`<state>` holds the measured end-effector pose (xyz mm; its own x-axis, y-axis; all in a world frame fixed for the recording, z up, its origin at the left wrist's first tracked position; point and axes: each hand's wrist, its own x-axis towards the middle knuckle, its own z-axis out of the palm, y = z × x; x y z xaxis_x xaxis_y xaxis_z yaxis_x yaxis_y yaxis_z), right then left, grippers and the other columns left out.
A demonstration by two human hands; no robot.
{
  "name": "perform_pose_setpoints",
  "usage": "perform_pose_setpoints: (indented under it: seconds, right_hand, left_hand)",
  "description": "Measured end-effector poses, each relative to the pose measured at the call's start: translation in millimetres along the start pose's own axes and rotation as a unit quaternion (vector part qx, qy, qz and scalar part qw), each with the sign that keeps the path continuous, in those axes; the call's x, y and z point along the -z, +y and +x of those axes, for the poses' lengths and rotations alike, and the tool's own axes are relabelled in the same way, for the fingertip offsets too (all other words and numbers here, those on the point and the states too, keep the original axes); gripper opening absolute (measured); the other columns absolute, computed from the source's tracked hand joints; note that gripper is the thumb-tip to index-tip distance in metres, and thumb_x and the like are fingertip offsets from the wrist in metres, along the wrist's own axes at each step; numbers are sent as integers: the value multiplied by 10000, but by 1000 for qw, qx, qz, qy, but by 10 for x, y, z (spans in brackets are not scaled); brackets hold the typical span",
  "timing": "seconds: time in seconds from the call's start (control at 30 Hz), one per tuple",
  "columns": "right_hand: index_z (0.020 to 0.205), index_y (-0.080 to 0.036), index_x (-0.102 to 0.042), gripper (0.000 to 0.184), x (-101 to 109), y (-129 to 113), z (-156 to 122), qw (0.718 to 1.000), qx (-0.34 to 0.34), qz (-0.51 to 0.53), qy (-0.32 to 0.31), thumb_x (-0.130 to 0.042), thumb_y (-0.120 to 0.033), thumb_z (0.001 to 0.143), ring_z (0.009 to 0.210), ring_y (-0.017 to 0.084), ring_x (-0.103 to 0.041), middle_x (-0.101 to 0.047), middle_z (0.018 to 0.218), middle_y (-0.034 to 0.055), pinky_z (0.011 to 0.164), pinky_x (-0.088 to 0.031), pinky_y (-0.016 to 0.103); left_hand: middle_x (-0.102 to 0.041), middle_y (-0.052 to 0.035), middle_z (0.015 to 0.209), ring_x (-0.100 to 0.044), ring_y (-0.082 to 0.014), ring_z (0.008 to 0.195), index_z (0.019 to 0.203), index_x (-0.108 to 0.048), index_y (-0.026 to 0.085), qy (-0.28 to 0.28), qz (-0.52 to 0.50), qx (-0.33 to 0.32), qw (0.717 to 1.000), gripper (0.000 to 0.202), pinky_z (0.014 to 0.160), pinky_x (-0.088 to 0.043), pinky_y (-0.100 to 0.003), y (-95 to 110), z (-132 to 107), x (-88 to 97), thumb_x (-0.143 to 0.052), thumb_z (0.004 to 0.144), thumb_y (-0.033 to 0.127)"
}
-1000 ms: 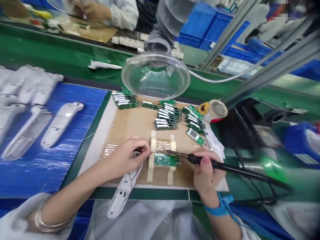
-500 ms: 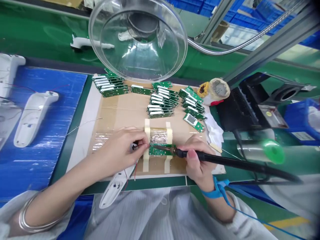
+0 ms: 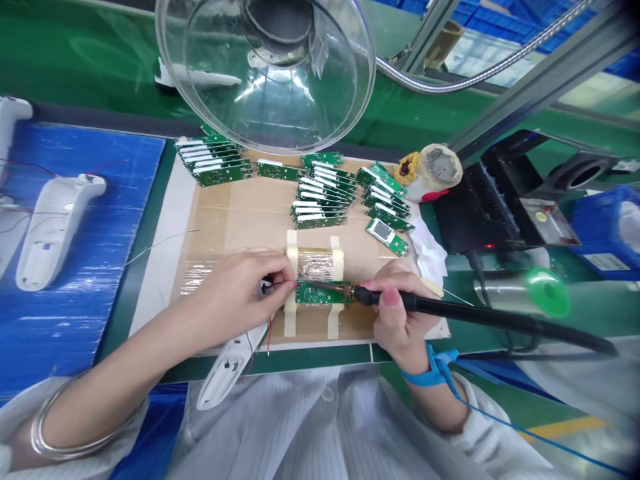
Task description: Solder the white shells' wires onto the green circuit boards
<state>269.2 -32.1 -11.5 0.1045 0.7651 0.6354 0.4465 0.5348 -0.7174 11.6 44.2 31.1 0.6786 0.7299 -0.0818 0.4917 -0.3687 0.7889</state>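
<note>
A soldering iron point(image 3: 395, 300) is gripped in my right hand point(image 3: 404, 313), its tip pointing left along the top of a green circuit board point(image 3: 320, 295). The board lies flat between two cream tape strips. At the board's left end, my left hand point(image 3: 245, 287) pinches a thin wire, mostly hidden by the fingers, close to the iron's tip. Below that hand a white plastic housing point(image 3: 227, 373) lies tilted over the table edge, with loose red and dark wires at its upper end.
Rows of circuit boards point(image 3: 320, 193) stand behind the hands. A clear fume hood point(image 3: 265, 127) hangs above them. At right are a black soldering station point(image 3: 465, 213) and a solder spool point(image 3: 545, 293). White housings point(image 3: 60, 227) lie on a blue sheet point(image 3: 125, 200) at left.
The view has shifted slightly, so the bench sits a little higher in it. Both hands keep nearly the same place at the board, with the iron's tip still at its left end.
</note>
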Motion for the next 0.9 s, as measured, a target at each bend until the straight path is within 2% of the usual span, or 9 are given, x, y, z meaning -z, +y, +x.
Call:
perform_pose_setpoints:
  seconds: [0.17, 0.4, 0.6, 0.8, 0.9]
  right_hand:
    - [1025, -281, -785, 132, -23, 5, 3, 1000, -13, 10, -20, -660, -272, 1067, 591, 180, -614, -743, 739, -6, 542, -486, 366]
    - [1043, -291, -779, 115, -9, -4, 8, 999, -11, 12, -39, -668, -276, 1068, 619, 183, -638, -778, 794, -4, 572, -509, 371]
    - [1012, -286, -765, 142, -5, -10, -8, 1000, 2, 5, -8, -642, -286, 1083, 605, 181, -631, -772, 763, -5, 557, -504, 365]
    - [1030, -296, -774, 117, 3, -22, 10, 999, -2, -2, -54, -664, -295, 1070, 591, 178, -632, -776, 781, -7, 553, -510, 365]
    - [981, -296, -774, 162, 4, -37, 10, 1000, -4, -9, -24, -653, -334, 1082, 572, 181, -614, -738, 724, -9, 548, -508, 371]
  left_hand:
    - [-652, 24, 763, -571, -155, 720, 832, -686, 213, -12, -3, 17, 1000, 248, 735, -393, -307, -5, 6, 17, -553, 1026, 291]
    - [-659, 33, 749, -581, -146, 696, 817, -671, 214, 5, 0, 10, 1000, 235, 725, -402, -299, 0, 7, 0, -567, 1013, 295]
    - [-657, 35, 733, -577, -145, 679, 803, -658, 217, 10, 5, 3, 1000, 237, 708, -404, -291, 13, 14, -5, -566, 1007, 293]
    - [-656, 42, 715, -580, -134, 657, 789, -651, 216, 14, 0, 8, 1000, 235, 693, -407, -280, 21, 19, -13, -572, 996, 293]
    - [-642, 42, 695, -576, -132, 638, 777, -645, 216, 17, 2, 6, 1000, 243, 676, -408, -276, 27, 24, -14, -568, 990, 304]
